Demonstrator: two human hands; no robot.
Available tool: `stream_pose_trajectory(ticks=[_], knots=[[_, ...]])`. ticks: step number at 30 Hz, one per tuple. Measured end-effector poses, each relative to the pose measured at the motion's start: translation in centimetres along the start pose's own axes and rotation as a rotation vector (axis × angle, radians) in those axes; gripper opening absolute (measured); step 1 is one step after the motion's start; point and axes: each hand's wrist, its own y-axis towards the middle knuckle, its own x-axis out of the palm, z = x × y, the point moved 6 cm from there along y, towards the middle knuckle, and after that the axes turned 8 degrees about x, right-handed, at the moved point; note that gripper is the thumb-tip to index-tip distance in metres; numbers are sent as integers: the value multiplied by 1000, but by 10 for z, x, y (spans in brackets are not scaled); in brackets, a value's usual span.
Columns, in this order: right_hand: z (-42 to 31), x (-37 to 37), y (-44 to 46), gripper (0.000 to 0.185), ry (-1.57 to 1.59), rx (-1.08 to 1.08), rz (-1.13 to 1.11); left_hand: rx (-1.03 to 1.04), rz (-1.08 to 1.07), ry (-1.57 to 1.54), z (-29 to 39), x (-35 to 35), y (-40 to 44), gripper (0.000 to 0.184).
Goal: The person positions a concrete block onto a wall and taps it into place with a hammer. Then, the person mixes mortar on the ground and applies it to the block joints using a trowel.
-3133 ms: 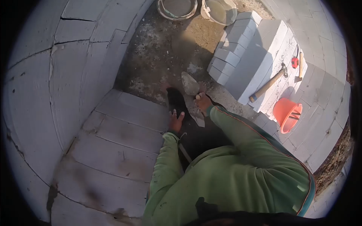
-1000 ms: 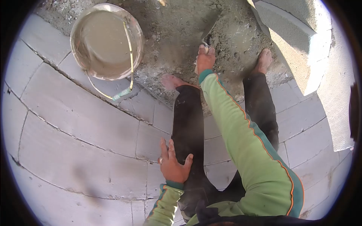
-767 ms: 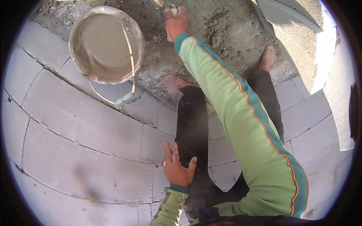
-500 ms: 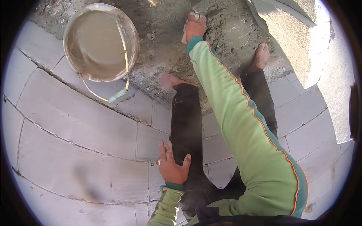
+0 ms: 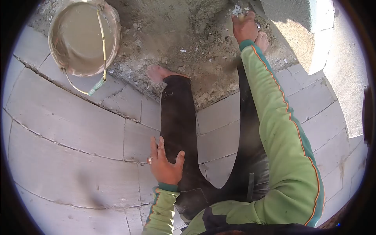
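My right hand (image 5: 244,29) reaches out to the rough mortar-covered floor (image 5: 213,51), close to my right foot (image 5: 261,41). Its fingers are closed around something mostly hidden, with only a pale bit showing at the fingertips. White flakes (image 5: 237,9) lie just beyond the fingers. My left hand (image 5: 166,162), with a ring on one finger, rests against my left trouser leg (image 5: 178,117), fingers apart and holding nothing. At the upper left stands a round bucket (image 5: 113,51) of grey-brown slurry, its wire handle with a green grip hanging over the side.
Pale grey blocks (image 5: 62,117) form a jointed surface to the left and beneath my legs. On the right rises a light plastered wall edge (image 5: 348,78), partly sunlit. My left foot (image 5: 158,73) rests on the rough ground beside the blocks.
My right hand has moved right across the rough floor, from between my feet to beside my right foot. The view has shifted, so the bucket sits farther left and higher. My left hand stays on the leg.
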Motion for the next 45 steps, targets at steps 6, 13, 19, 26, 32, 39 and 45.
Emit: stream_pose_trajectory(ticks=[6, 13, 19, 26, 32, 39, 45], knots=[[36, 75, 11, 43, -126, -328, -3, 26, 33, 10, 6, 1, 0, 81], [95, 67, -111, 37, 35, -117, -273, 51, -39, 116, 12, -9, 8, 77], [230, 91, -73, 38, 387, 391, 241, 62, -30, 78, 13, -12, 13, 76], [165, 137, -76, 44, 575, 296, 308, 97, -40, 103, 9, -9, 13, 76], [122, 131, -164, 35, 518, 276, -162, 93, -56, 111, 11, -14, 12, 76], [239, 48, -10, 17, 910, 449, 63, 106, -37, -49, 4, -12, 16, 75], [247, 22, 75, 17, 670, 423, -33, 118, -31, -13, 0, -11, 20, 76]])
